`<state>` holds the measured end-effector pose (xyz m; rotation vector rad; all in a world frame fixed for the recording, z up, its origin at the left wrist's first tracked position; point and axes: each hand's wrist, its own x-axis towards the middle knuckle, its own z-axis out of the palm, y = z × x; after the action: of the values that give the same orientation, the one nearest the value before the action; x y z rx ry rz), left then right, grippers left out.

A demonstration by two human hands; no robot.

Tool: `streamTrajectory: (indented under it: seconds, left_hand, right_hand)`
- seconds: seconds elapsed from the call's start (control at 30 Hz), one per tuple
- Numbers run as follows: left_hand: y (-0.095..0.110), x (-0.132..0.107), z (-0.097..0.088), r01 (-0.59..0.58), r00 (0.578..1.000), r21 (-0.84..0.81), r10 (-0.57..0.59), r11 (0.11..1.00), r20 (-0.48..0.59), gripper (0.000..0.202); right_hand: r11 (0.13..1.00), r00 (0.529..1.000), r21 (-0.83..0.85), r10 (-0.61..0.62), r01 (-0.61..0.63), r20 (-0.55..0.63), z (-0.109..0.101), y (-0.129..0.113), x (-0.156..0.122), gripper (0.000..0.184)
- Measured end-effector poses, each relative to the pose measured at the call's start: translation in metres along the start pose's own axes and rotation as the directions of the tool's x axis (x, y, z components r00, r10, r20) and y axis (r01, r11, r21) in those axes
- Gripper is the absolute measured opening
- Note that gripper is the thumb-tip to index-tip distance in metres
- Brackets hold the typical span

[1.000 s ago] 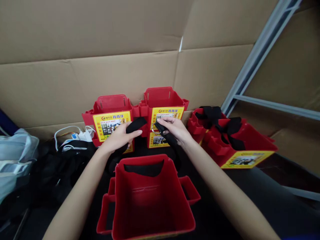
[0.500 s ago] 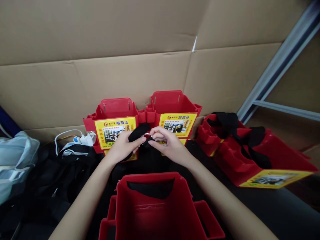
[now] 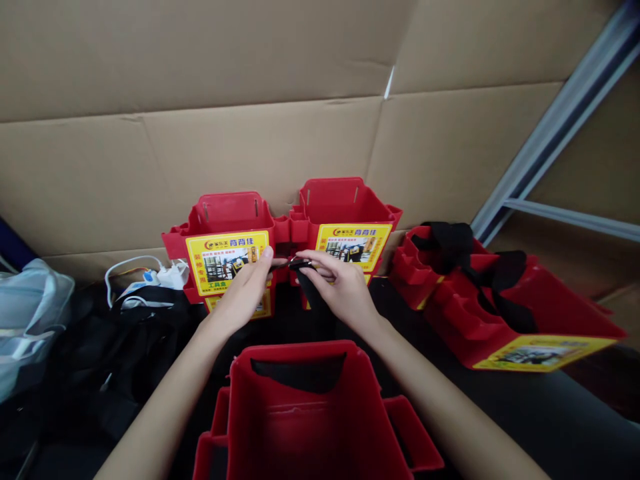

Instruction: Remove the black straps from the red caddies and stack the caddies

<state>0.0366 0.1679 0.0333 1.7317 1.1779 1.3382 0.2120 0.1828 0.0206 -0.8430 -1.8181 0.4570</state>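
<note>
My left hand [image 3: 246, 288] and my right hand [image 3: 337, 285] meet just above a red plastic tool bin [image 3: 305, 427] that stands in front of me. Both pinch a black webbing strap [image 3: 309, 288] with a small metal ring at its end. The strap runs down from my right hand toward the bin, where black webbing shows through a slot in the far wall. My left fingertips press at the strap's end, close to the right thumb.
Two upright red bins with yellow labels [image 3: 227, 257] [image 3: 350, 227] stand against a cardboard wall [image 3: 250, 133]. More red bins with black straps [image 3: 500, 300] lie tipped at the right. White cables and a charger [image 3: 155, 273], dark cloth and a pale bag [image 3: 30, 313] lie left.
My hands, first apart with a strap end each, came together at the metal ring. The bunched strap end in my left hand has since gone from view; only fingertips pinch now.
</note>
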Motion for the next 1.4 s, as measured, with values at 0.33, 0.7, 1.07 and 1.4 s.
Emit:
streamTrajectory:
  seconds: [0.33,0.7,1.07,1.4]
  left_hand:
    - [0.006,0.0,0.002,0.127,0.968,-0.166,-0.085,0.978,0.237,0.021]
    - [0.002,0.002,0.012,0.259,0.953,-0.435,-0.155,0.862,0.259,0.027]
    - [-0.001,-0.001,0.014,0.176,0.982,-0.335,-0.142,0.926,0.123,0.016]
    - [0.003,0.001,0.009,-0.015,1.0,-0.319,0.02,0.948,0.013,0.023]
  right_hand:
    - [0.999,0.999,0.012,-0.035,0.035,-0.016,-0.002,-0.004,-0.001,0.029]
    - [0.953,0.971,-0.198,-0.213,0.231,0.107,-0.013,-0.013,-0.003,0.031]
    - [0.879,0.913,-0.265,-0.346,0.396,0.216,-0.014,-0.014,-0.003,0.017]
    - [0.953,0.982,0.249,0.152,-0.175,0.108,-0.008,-0.014,0.003,0.016]
